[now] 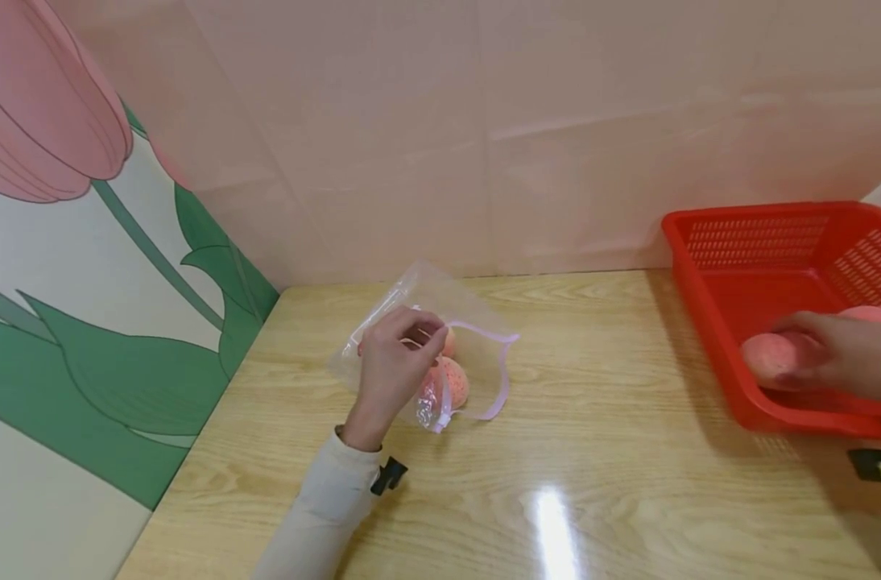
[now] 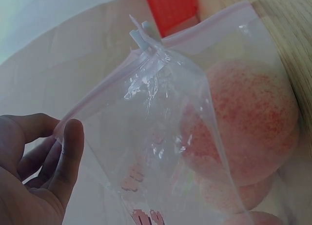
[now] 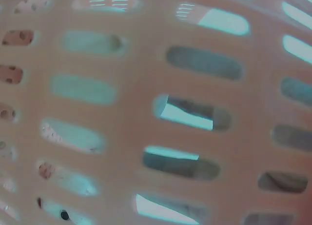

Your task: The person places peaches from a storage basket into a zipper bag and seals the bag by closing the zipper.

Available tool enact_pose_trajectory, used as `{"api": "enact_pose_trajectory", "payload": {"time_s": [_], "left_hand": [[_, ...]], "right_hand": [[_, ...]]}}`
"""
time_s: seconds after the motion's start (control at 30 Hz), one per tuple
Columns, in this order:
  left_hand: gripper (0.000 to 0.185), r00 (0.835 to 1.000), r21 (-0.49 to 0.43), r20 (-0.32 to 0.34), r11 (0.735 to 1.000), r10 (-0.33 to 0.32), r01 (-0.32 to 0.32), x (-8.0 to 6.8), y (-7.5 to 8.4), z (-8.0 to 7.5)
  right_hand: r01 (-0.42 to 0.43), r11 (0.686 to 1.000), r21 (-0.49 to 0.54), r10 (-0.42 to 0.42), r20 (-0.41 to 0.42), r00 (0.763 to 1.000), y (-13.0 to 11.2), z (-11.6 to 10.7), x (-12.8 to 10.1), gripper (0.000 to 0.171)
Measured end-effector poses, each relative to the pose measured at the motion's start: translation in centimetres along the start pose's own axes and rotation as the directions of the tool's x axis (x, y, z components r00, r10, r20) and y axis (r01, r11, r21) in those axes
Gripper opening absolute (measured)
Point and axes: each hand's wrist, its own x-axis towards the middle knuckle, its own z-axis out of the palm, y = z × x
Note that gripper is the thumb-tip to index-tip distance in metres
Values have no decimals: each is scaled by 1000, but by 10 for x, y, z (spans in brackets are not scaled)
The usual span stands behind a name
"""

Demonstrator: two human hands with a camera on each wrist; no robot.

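My left hand [image 1: 397, 354] pinches the edge of a clear zip bag [image 1: 498, 387] between thumb and fingers, with the bag's mouth parted. Several round, pink speckled balls [image 2: 248, 122], peach-like in look, lie inside the bag on the table. A white slider [image 2: 140, 39] shows on its pink zip strip in the left wrist view. Over at the right, my right hand [image 1: 839, 354] grips another pink ball [image 1: 765, 358] inside the red basket [image 1: 709, 346]. Slotted basket wall [image 3: 131, 88] fills the right wrist view and hides that hand there.
Behind the right hand, a second pink round thing [image 1: 875, 316] shows in the basket. The wood-grain table [image 1: 593, 387] meets a wall [image 1: 411, 145] covered in pale pink sheeting. A panel with a painted tulip [image 1: 42, 105] stands along the left side.
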Motion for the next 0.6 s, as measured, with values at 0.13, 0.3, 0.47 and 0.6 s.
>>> {"api": "enact_pose_trajectory", "payload": {"time_s": [0.13, 0.3, 0.47, 0.6], "left_hand": [[4, 1000, 1, 4, 1000, -2, 2, -1, 0, 0], [4, 1000, -3, 4, 1000, -5, 5, -3, -1, 0], [4, 1000, -3, 4, 1000, -7, 7, -3, -1, 0], [4, 1000, 5, 2, 1000, 3, -3, -1, 0, 0]], "right_hand": [[6, 1000, 25, -7, 36, 999, 0, 1, 0, 86], [62, 998, -26, -62, -4, 998, -3, 4, 3, 82], [104, 994, -15, -105, -40, 994, -3, 10, 5, 86], [103, 994, -19, -104, -76, 992, -4, 10, 7, 99]]}}
